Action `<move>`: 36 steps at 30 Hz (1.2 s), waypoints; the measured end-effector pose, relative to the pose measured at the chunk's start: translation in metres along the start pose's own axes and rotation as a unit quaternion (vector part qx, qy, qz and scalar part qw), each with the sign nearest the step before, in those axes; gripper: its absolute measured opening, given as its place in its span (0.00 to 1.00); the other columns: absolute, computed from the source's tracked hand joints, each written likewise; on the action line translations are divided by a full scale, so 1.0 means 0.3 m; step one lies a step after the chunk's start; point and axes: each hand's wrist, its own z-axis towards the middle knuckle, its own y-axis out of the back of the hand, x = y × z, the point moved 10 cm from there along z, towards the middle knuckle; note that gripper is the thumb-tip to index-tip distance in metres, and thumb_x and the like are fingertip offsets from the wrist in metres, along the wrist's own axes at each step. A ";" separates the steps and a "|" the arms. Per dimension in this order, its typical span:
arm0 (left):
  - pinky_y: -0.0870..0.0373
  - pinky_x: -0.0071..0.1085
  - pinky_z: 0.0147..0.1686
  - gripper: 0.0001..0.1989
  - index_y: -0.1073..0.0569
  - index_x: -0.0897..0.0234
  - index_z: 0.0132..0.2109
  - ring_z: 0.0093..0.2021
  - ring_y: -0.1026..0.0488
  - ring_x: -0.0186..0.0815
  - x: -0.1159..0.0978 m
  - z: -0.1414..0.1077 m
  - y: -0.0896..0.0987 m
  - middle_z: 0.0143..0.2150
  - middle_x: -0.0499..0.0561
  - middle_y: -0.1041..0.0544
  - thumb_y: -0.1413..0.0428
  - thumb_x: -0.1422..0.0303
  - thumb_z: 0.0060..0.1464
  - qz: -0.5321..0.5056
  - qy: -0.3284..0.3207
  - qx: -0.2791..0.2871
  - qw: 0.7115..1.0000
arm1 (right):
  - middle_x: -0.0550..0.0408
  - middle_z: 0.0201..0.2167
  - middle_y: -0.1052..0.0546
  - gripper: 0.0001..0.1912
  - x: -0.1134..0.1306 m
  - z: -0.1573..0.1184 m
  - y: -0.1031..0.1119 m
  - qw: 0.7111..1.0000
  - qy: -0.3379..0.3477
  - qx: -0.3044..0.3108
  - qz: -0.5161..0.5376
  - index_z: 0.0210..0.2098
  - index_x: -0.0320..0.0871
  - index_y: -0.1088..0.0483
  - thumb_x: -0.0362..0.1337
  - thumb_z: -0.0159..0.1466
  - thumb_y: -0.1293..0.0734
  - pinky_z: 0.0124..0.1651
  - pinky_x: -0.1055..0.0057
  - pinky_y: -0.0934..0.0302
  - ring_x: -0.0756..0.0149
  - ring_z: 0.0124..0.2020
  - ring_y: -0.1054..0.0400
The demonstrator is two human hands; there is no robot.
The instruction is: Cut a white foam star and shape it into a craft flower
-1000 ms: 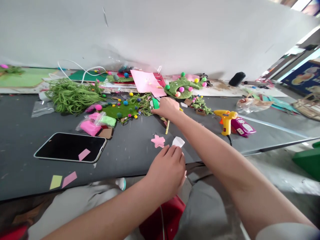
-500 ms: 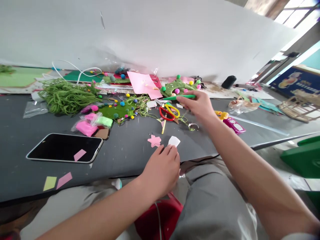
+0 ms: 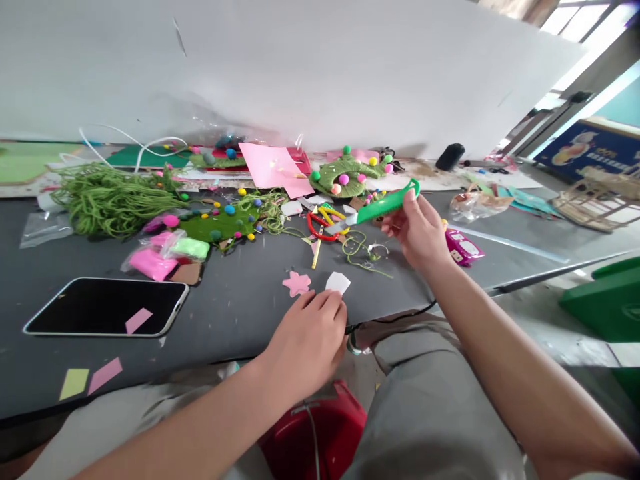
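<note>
A green utility knife (image 3: 384, 205) is held up in my right hand (image 3: 423, 230), its blade extended and pointing left above the red and yellow scissors (image 3: 321, 225). My left hand (image 3: 313, 337) rests at the front edge of the table with its fingers bent together. Its fingertips touch a small white paper piece (image 3: 338, 283); whether they grip anything else beneath is hidden. Just left of that paper lies a pink paper flower (image 3: 297, 283). Green yarn (image 3: 357, 250) trails over the table below the knife.
On the left lie a phone (image 3: 105, 307), a heap of green yarn (image 3: 115, 200) and bagged pink clay (image 3: 153, 264). Pink paper (image 3: 275, 168) and a green wreath with pompoms (image 3: 333, 175) are at the back. A purple packet (image 3: 464, 247) sits right of my right hand.
My right hand has lifted the green knife off the clutter and turned it, so its handle and blade show more fully. My left hand stays by the white paper. The view has shifted slightly.
</note>
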 end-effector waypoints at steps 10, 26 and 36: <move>0.26 0.46 0.56 0.20 0.27 0.76 0.60 0.60 0.25 0.49 -0.005 -0.010 -0.006 0.61 0.65 0.24 0.50 0.70 0.66 0.041 -0.019 -0.019 0.999 | 0.56 0.29 0.25 0.15 0.061 -0.145 -0.088 0.967 0.104 0.107 -0.205 0.38 0.47 0.27 0.51 0.64 0.27 0.30 0.66 0.40 0.65 0.28 0.35; 0.31 0.53 0.65 0.29 0.33 0.82 0.68 0.69 0.33 0.57 0.021 -0.002 -0.057 0.71 0.74 0.34 0.47 0.68 0.65 0.082 0.015 -0.007 0.996 | 0.57 0.23 0.22 0.10 -0.087 -0.193 -0.112 0.980 -0.070 0.158 -0.101 0.40 0.45 0.19 0.45 0.66 0.27 0.26 0.70 0.33 0.66 0.24 0.27; 0.28 0.51 0.63 0.29 0.33 0.84 0.68 0.67 0.31 0.58 0.001 -0.014 -0.042 0.70 0.74 0.33 0.48 0.70 0.65 0.118 0.017 -0.006 0.993 | 0.57 0.23 0.23 0.12 -0.036 -0.188 -0.110 0.971 0.035 0.144 -0.187 0.27 0.47 0.24 0.45 0.61 0.23 0.28 0.67 0.34 0.65 0.25 0.29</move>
